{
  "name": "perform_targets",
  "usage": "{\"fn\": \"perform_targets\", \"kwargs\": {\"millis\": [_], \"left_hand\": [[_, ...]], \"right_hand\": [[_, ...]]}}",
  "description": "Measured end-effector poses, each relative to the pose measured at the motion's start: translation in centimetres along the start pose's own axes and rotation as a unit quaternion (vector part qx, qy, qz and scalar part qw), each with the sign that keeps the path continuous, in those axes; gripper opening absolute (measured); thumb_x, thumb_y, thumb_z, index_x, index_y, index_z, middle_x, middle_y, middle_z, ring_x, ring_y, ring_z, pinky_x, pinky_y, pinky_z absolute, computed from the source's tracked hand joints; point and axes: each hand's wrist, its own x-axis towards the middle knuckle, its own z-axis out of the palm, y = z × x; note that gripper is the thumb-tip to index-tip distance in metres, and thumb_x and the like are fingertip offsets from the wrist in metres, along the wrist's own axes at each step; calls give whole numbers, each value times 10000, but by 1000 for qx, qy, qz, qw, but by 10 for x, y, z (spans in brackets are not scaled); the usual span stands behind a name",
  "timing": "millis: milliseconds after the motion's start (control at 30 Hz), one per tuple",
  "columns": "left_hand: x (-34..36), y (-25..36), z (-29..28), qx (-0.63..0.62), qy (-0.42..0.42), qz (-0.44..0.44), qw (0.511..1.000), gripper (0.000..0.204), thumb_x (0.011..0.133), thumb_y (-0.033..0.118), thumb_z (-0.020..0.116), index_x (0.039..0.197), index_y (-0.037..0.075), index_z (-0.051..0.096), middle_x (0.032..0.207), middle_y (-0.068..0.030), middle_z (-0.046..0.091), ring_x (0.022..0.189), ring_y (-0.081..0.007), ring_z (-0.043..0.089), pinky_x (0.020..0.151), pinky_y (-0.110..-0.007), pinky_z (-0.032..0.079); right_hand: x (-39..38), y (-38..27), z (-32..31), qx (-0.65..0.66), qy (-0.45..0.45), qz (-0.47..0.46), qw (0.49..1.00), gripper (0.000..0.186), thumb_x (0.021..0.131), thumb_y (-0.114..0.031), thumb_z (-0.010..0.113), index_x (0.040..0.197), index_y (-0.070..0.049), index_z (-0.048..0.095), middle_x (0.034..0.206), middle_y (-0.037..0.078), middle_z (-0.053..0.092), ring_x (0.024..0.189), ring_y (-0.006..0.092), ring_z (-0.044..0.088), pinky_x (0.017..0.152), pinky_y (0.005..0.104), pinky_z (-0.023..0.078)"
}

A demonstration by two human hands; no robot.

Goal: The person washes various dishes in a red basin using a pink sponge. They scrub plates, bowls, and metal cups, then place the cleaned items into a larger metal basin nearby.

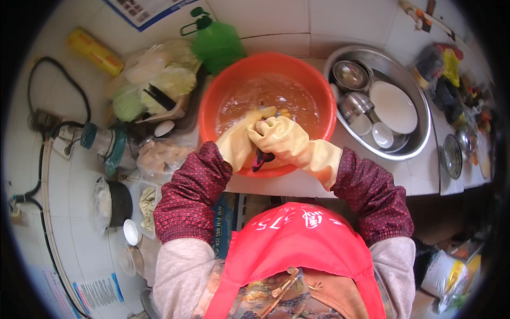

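Note:
Both my hands wear cream rubber gloves and meet over an orange plastic basin [214, 87] of water. My left hand [240, 137] is closed, its fingers hidden partly behind the other glove. My right hand [284, 139] is bunched into a fist against it. Between them they grip a dark item with pink edges [260, 159], probably soft, whose end hangs below the gloves near the basin's front rim. Its kind cannot be made out. A small yellow-orange bit shows just beyond my right fingers. The water [265, 87] looks rippled.
Right of the basin stands a large metal basin [425, 130] holding metal bowls, a white plate [393, 107] and a ladle. A green jug [219, 47] is behind, against the tiled wall. Leafy cabbage [130, 103] and a bag of brownish food [162, 158] lie to the left.

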Motion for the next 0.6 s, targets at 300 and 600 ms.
{"fn": "perform_targets", "kwargs": {"millis": [300, 600], "left_hand": [[-25, 30, 0, 247, 166, 38, 954, 705, 1130, 706, 488, 1434, 112, 716, 1302, -63, 718, 1238, -204, 638, 1109, -367, 447], [-4, 42, -59, 175, 101, 186, 962, 789, 1170, 618, 510, 1735, 81, 390, 1558, -239, 633, 1428, -329, 635, 1213, -456, 492]], "right_hand": [[15, 23, 6, 364, 80, 300, 878, 208, 853, -69, 838, 1052, -84, 779, 997, 174, 753, 974, 402, 748, 853, 494, 594], [6, 44, 51, 355, -156, 490, 781, 218, 1000, -259, 757, 1146, -104, 801, 906, 84, 777, 853, 202, 734, 778, 379, 573]]}}
